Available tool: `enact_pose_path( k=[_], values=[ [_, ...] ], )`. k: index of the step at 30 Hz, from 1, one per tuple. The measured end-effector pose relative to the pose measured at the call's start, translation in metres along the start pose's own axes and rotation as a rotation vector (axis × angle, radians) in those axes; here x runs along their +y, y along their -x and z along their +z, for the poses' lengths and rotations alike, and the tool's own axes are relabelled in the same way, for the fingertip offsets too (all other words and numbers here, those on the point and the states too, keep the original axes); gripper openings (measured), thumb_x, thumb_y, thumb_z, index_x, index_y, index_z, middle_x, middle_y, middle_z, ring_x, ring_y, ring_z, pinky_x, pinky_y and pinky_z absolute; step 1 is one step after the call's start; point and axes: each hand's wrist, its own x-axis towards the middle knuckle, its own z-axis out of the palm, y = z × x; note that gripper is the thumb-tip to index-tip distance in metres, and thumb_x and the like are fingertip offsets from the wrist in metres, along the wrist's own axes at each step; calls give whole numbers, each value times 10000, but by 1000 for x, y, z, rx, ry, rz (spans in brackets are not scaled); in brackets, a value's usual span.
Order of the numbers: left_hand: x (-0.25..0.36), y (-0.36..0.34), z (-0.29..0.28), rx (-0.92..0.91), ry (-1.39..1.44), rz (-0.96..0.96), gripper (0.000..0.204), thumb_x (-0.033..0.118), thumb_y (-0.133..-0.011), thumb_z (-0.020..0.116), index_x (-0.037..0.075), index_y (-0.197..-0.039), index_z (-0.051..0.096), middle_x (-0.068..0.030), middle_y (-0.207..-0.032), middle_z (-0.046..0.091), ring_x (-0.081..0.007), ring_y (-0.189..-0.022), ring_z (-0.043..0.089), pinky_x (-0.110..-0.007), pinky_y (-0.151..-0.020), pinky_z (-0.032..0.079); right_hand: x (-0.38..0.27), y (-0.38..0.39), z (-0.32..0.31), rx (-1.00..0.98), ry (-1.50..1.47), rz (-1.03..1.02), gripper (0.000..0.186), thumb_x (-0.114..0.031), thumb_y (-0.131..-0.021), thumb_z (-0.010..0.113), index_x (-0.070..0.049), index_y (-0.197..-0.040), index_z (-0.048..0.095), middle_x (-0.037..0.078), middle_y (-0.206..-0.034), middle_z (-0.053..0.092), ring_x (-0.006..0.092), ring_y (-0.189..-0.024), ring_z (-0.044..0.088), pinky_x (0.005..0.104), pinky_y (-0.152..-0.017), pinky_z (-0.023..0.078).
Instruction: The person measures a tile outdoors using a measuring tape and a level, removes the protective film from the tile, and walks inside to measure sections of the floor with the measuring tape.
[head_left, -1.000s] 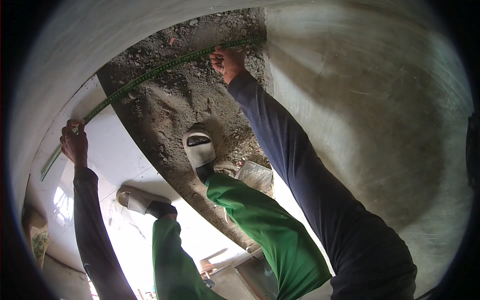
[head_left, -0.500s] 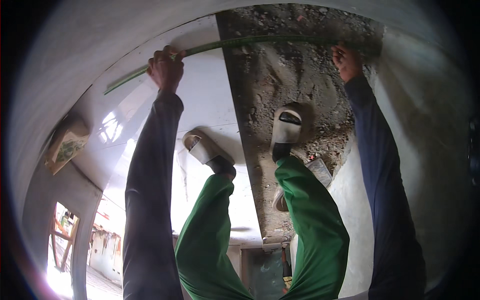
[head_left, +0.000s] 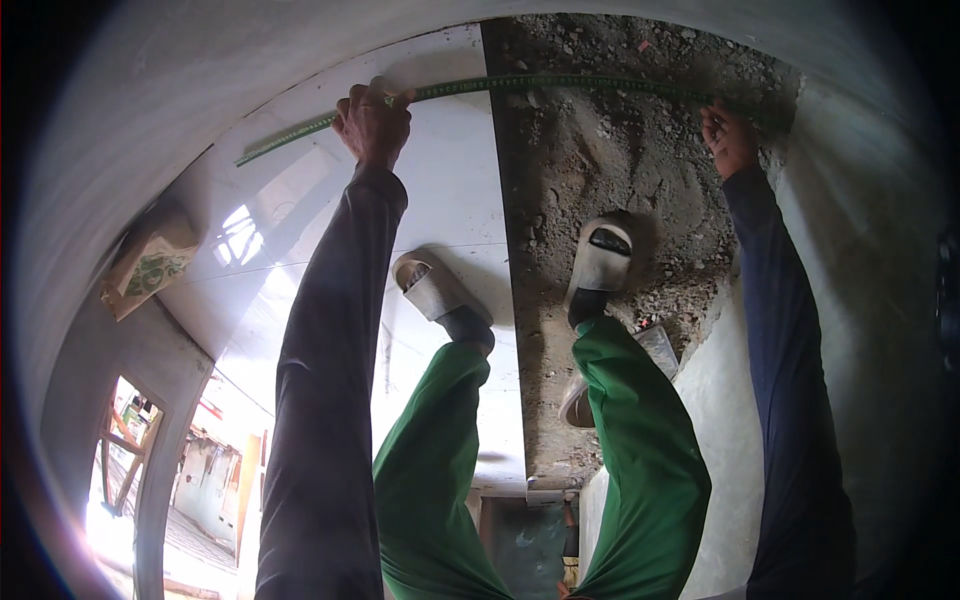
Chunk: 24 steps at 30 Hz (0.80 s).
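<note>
A long, thin green measuring tape strip with tick marks lies across white floor tiles and the rough, bare ground on the right. My left hand grips it over the tiles, fingers closed around it. Its far left end rests beyond that hand on the tile. Near the right wall, my right hand has its fingers curled and pinched at the strip's dark right part. Shadow blurs the strip's right end there.
My slide sandals stand one on tile, one on rubble. Behind lies another sandal beside a clear plastic container. A printed bag or box sits at the left wall. Plastered walls close in right and far.
The view has swung a little, so the scene sits further right in the picture. Both hands stay on the strip, at nearly the same places along it.
</note>
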Motion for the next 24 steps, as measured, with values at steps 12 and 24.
enact_pose_path(
  k=[12,24],
  values=[
    [-2,-4,-3,-32,-10,9,251,459,-869,749,251,-1008,732,-29,-1123,678,-309,-1157,574,-502,-976,408,-1,-1,0,26,3,19,295,-125,-919,711,-16,-1178,623,134,-1028,708,189,-849,665,329,-747,556],
    [0,-4,-4,-51,6,8,242,447,-872,743,245,-1004,729,-30,-1124,685,-317,-1151,575,-502,-968,412,5,-6,-5,29,10,21,281,-150,-940,688,-48,-1192,619,126,-1051,710,181,-836,660,324,-732,549]
  ],
)
